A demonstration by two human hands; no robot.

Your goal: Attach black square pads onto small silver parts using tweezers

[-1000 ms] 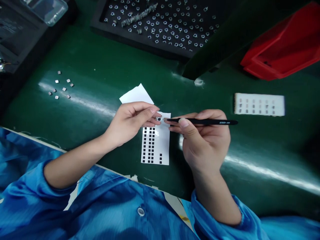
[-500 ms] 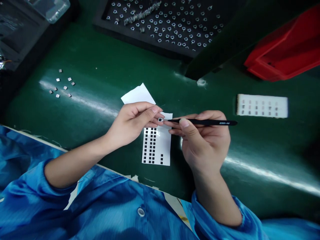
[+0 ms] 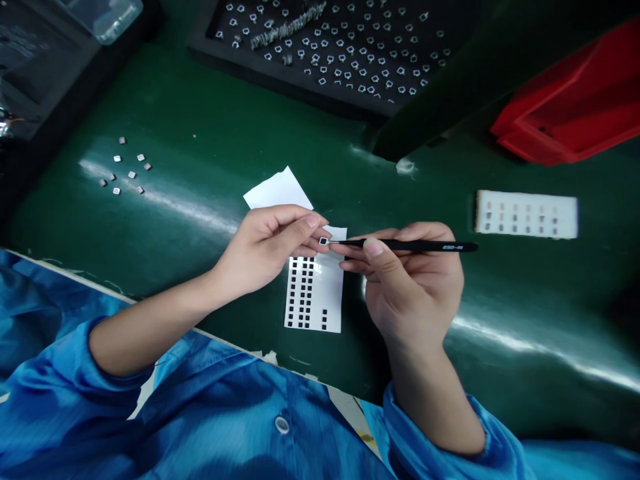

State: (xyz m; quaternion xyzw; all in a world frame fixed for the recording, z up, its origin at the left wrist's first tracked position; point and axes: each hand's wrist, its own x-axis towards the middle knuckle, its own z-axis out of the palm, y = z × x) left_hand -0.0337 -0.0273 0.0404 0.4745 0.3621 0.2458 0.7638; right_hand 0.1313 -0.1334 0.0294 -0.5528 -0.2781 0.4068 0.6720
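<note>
My left hand (image 3: 273,247) is closed, with a small white-edged square part (image 3: 324,241) with a black centre at its fingertips. From the right, my right hand (image 3: 413,287) grips black tweezers (image 3: 425,246) lying almost level, their fine tip touching the edge of that part or very near it. Beneath both hands lies a white sheet (image 3: 333,287) carrying rows of small black squares; its upper portion is partly covered by my fingers. Behind my left hand is a second piece of white paper (image 3: 280,189).
Several small metal squares (image 3: 132,175) lie loose on the green table (image 3: 200,160) at left. A dark foam tray (image 3: 280,80) at the back holds many little metal frames. To the right are a white block (image 3: 527,227) with rows of marks and a red bin (image 3: 565,127).
Hands, tweezers and part keep nearly the same pose. The whole view has shifted slightly, with things appearing a few pixels further right.
</note>
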